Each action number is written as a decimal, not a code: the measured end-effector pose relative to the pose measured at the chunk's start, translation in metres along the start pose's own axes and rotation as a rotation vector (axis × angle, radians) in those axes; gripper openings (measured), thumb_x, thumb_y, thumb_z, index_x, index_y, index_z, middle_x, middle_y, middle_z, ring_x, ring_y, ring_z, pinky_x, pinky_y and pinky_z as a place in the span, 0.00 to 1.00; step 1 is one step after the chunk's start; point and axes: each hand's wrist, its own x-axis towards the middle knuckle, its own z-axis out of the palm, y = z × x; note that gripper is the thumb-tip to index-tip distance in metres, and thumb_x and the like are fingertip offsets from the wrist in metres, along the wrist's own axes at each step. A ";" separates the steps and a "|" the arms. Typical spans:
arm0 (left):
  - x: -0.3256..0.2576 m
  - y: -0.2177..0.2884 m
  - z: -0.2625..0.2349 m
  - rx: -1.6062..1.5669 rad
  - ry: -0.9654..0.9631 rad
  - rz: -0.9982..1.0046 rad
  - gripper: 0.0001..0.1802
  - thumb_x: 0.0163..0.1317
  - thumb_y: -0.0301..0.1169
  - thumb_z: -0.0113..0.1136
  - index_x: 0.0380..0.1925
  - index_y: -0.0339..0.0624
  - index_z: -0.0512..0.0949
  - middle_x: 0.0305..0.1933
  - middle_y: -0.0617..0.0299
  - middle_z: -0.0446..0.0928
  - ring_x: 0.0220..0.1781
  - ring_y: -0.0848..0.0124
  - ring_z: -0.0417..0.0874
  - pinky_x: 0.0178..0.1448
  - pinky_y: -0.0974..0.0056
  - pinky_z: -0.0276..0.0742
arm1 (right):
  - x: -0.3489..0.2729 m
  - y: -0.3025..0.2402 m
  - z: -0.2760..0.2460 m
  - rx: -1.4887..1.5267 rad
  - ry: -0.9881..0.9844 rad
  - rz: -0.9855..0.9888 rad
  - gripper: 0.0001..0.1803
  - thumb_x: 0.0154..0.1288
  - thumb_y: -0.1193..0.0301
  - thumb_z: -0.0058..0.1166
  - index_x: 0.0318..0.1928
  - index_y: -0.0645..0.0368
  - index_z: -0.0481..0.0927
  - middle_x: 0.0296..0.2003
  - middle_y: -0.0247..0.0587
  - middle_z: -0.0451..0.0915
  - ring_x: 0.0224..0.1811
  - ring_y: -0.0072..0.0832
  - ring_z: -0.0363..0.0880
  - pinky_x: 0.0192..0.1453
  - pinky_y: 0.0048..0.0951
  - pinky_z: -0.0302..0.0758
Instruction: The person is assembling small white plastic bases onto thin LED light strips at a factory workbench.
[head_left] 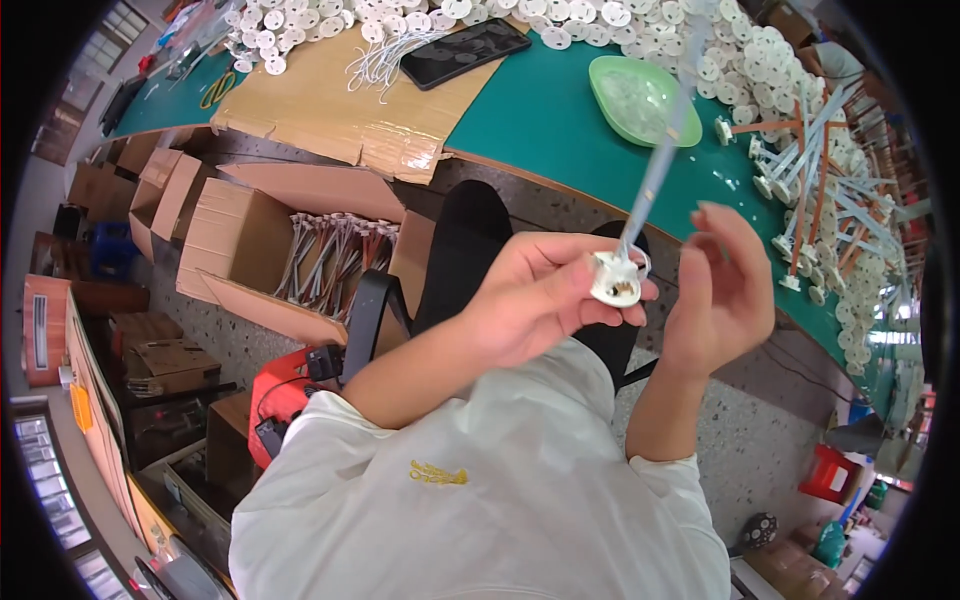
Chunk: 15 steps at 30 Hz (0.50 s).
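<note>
White fitting (614,275) sits pinched in my left hand (530,295). My empty right hand (728,290) stands half-open to its right.

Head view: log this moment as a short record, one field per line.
Left hand: grips a white round base, a long pale strip rising from it
Right hand: raised beside it, fingers parted, nothing visibly held
Green tabletop: light-green dish, black phone, many white discs
Open carton: bundled strips with white ends
</note>
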 end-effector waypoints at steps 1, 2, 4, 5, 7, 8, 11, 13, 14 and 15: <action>-0.001 -0.008 0.001 -0.172 0.018 0.015 0.31 0.67 0.42 0.57 0.60 0.27 0.68 0.55 0.44 0.77 0.54 0.56 0.81 0.59 0.56 0.76 | -0.004 0.009 -0.003 -0.077 -0.075 -0.319 0.17 0.50 0.84 0.57 0.44 0.70 0.78 0.38 0.50 0.80 0.38 0.38 0.78 0.40 0.32 0.76; -0.001 -0.014 0.002 -0.343 0.036 0.031 0.33 0.68 0.45 0.55 0.61 0.28 0.67 0.56 0.44 0.76 0.56 0.55 0.80 0.61 0.54 0.75 | -0.007 0.014 -0.005 -0.154 -0.146 -0.638 0.18 0.48 0.83 0.59 0.43 0.71 0.78 0.39 0.51 0.79 0.39 0.39 0.78 0.42 0.33 0.76; 0.001 -0.025 0.001 -0.328 -0.004 0.033 0.32 0.71 0.49 0.49 0.61 0.31 0.67 0.58 0.49 0.73 0.60 0.57 0.76 0.66 0.52 0.69 | -0.014 0.011 0.006 -0.208 -0.208 -0.638 0.17 0.41 0.82 0.65 0.37 0.69 0.81 0.37 0.51 0.80 0.37 0.43 0.79 0.39 0.36 0.78; 0.004 -0.029 0.001 -0.415 -0.029 0.053 0.30 0.72 0.49 0.45 0.60 0.33 0.68 0.58 0.51 0.73 0.61 0.58 0.75 0.67 0.53 0.68 | -0.015 0.014 0.009 -0.243 -0.175 -0.651 0.18 0.39 0.83 0.65 0.36 0.69 0.81 0.36 0.49 0.80 0.37 0.42 0.79 0.38 0.35 0.78; 0.007 -0.032 -0.002 -0.414 -0.088 0.074 0.29 0.75 0.52 0.34 0.58 0.38 0.70 0.57 0.56 0.74 0.62 0.61 0.72 0.68 0.54 0.65 | -0.015 0.017 0.010 -0.279 -0.134 -0.667 0.18 0.37 0.84 0.65 0.35 0.68 0.82 0.34 0.47 0.81 0.36 0.41 0.80 0.37 0.35 0.79; 0.007 -0.033 0.001 -0.407 -0.093 0.070 0.29 0.75 0.52 0.34 0.58 0.38 0.70 0.57 0.56 0.74 0.62 0.61 0.72 0.68 0.54 0.65 | -0.014 0.017 0.010 -0.275 -0.127 -0.650 0.18 0.36 0.85 0.65 0.35 0.68 0.82 0.33 0.45 0.81 0.35 0.40 0.80 0.36 0.33 0.79; 0.006 -0.034 0.015 -0.545 0.069 0.106 0.28 0.76 0.46 0.38 0.51 0.28 0.73 0.50 0.47 0.78 0.54 0.61 0.80 0.61 0.58 0.75 | -0.016 0.015 0.007 -0.279 -0.095 -0.637 0.17 0.36 0.87 0.63 0.34 0.66 0.82 0.30 0.42 0.81 0.32 0.38 0.80 0.34 0.32 0.79; 0.008 -0.035 0.011 -0.531 0.036 0.084 0.28 0.76 0.46 0.37 0.52 0.28 0.73 0.52 0.48 0.77 0.55 0.61 0.79 0.62 0.58 0.74 | -0.013 0.014 0.007 -0.298 -0.073 -0.648 0.16 0.37 0.87 0.61 0.32 0.66 0.82 0.27 0.40 0.81 0.29 0.38 0.80 0.31 0.30 0.78; 0.009 -0.035 0.009 -0.525 0.014 0.088 0.28 0.76 0.46 0.37 0.52 0.28 0.73 0.52 0.48 0.77 0.55 0.61 0.79 0.62 0.58 0.74 | -0.013 0.011 0.006 -0.303 -0.083 -0.625 0.15 0.37 0.87 0.61 0.31 0.66 0.82 0.28 0.41 0.82 0.29 0.38 0.81 0.31 0.30 0.79; 0.010 -0.037 0.008 -0.544 0.031 0.063 0.28 0.76 0.45 0.37 0.52 0.28 0.73 0.53 0.49 0.77 0.56 0.62 0.78 0.63 0.58 0.73 | -0.009 0.010 0.002 -0.298 -0.126 -0.624 0.14 0.37 0.87 0.61 0.30 0.67 0.82 0.28 0.41 0.82 0.29 0.38 0.81 0.31 0.30 0.79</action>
